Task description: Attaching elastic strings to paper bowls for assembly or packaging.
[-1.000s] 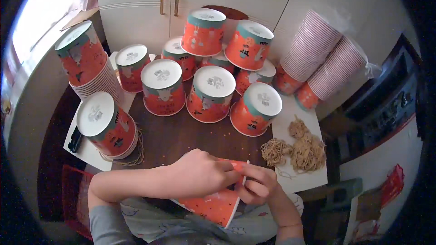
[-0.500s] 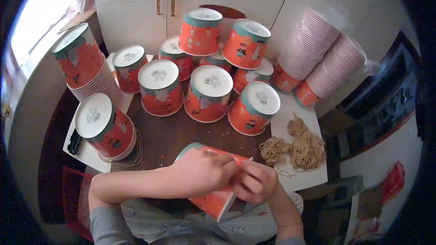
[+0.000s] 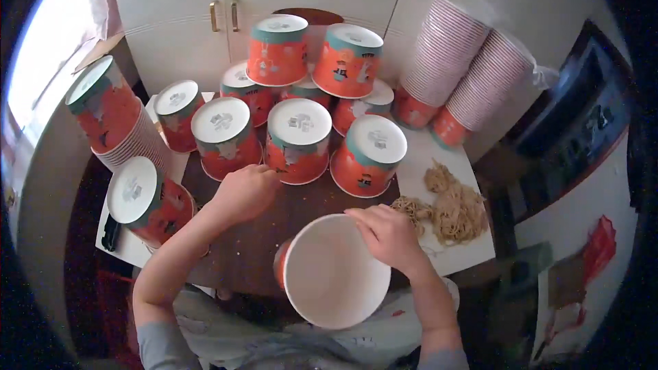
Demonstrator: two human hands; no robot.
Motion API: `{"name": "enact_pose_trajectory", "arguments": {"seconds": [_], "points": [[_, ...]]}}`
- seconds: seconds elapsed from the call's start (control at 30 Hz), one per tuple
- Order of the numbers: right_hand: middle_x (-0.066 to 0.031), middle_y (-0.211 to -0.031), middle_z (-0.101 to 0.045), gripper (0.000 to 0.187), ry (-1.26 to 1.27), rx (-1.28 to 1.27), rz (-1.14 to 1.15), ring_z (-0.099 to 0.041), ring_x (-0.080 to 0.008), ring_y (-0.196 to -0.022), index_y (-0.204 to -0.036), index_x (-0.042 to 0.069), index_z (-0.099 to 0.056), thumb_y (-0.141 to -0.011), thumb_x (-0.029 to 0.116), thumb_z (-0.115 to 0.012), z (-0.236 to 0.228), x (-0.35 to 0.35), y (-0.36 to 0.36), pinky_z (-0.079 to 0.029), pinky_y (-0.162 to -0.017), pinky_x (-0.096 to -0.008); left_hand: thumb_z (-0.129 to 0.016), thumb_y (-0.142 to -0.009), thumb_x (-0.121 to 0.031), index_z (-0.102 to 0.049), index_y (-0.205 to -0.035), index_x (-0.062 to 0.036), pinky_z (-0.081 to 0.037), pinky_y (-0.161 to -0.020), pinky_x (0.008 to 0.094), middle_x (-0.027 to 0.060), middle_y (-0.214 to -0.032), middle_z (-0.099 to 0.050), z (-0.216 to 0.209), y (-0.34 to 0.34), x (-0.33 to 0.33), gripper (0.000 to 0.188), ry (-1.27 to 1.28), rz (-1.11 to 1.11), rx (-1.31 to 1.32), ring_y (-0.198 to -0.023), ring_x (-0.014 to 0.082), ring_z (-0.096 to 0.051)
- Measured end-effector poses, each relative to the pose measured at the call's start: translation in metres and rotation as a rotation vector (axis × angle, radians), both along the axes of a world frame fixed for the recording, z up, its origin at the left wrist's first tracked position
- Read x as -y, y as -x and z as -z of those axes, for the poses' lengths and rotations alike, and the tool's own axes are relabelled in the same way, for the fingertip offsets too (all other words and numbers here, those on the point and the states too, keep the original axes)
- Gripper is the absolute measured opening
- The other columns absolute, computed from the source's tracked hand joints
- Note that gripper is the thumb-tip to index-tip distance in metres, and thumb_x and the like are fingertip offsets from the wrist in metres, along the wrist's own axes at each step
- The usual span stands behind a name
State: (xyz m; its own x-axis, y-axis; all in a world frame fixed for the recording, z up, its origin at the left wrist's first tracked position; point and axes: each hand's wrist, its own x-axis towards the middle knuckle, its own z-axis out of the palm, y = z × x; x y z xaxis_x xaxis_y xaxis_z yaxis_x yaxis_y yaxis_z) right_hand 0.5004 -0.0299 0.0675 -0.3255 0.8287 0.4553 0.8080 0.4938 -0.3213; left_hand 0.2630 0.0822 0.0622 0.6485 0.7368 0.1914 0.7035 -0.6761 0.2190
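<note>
A large orange paper bucket [image 3: 336, 270] is tilted over my lap at the table's near edge, its round white inside facing me. My right hand [image 3: 389, 234] pinches the upper right of its rim, with the thumb over the edge. My left hand [image 3: 245, 192] is held over the table to the left, away from the bucket. Its fingers are curled together, and anything between them is hidden. Just beyond it stand upside-down orange buckets with white bases, the closest being a middle one [image 3: 299, 140] and one to its left [image 3: 225, 137].
More upturned buckets [image 3: 277, 51] are stacked at the back. A nested stack [image 3: 116, 109] stands left, with a bucket [image 3: 147, 199] before it. Tall bagged stacks [image 3: 449, 55] lean at back right. Tangled tan string [image 3: 458, 209] lies on the right, a black object [image 3: 111, 233] at left.
The bucket has turned from lying sideways to showing its open mouth. My left hand has left it and moved forward and left; my right hand stays at the rim. The view has shifted slightly.
</note>
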Motion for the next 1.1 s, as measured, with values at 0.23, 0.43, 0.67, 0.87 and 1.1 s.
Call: {"name": "enact_pose_trajectory", "arguments": {"seconds": [0.23,0.43,0.67,0.87,1.1], "points": [[-0.0153,-0.077,-0.058,0.019,0.165,-0.187,0.129,-0.057,-0.0318,-0.072,-0.094,0.004,-0.059,-0.078,0.011,-0.053,0.025,-0.016,-0.02,-0.046,-0.064,-0.0394,-0.05,-0.079,-0.02,-0.056,-0.078,-0.0022,-0.047,-0.065,0.0418,0.0162,-0.077,-0.058,0.007,0.003,-0.001,0.019,0.191,-0.093,-0.03,-0.074,0.0312,-0.057],[-0.0137,-0.083,-0.062,0.021,0.157,-0.207,0.186,-0.061,-0.0233,-0.066,-0.096,0.003,-0.061,-0.077,0.011,-0.058,0.032,-0.023,-0.027,-0.048,-0.06,-0.0306,-0.053,-0.08,-0.016,-0.056,-0.086,-0.001,-0.046,-0.062,0.0362,0.0163,-0.077,-0.058,0.014,0.018,0.023,0.016,0.254,-0.096,0.39,-0.07,0.0283,-0.058],[-0.008,-0.075,-0.061,0.018,0.347,-0.291,0.337,-0.058,-0.0115,-0.064,-0.093,0.003,-0.062,-0.079,0.013,-0.058,0.021,-0.015,-0.071,-0.047,-0.06,-0.0253,-0.055,-0.079,-0.008,-0.056,-0.093,-0.0024,-0.046,-0.061,0.0311,0.0131,-0.083,-0.057,0.012,0.038,0.049,0.015,0.313,-0.099,0.489,-0.072,0.0248,-0.058],[-0.0117,-0.085,-0.062,0.017,0.452,0.091,0.34,-0.06,-0.0255,-0.072,-0.089,0.007,-0.063,-0.075,0.017,-0.058,0.068,0.011,-0.14,-0.047,-0.067,-0.0348,-0.055,-0.068,-0.001,-0.058,-0.096,-0.0089,-0.047,-0.069,0.0337,0.0121,-0.098,-0.053,0.013,0.041,0.055,0.029,0.045,0.095,0.372,-0.086,0.0281,-0.054],[-0.0109,-0.067,-0.062,0.013,0.904,0.145,0.595,-0.061,-0.0232,-0.063,-0.078,0.007,-0.065,-0.07,0.016,-0.063,0.072,0.039,-0.174,-0.047,-0.062,-0.0319,-0.06,-0.054,-0.005,-0.059,-0.098,-0.0142,-0.047,-0.074,0.0385,0.0108,-0.103,-0.05,0.011,0.032,0.069,0.045,0.186,0.114,0.434,-0.091,0.0299,-0.052]]}}
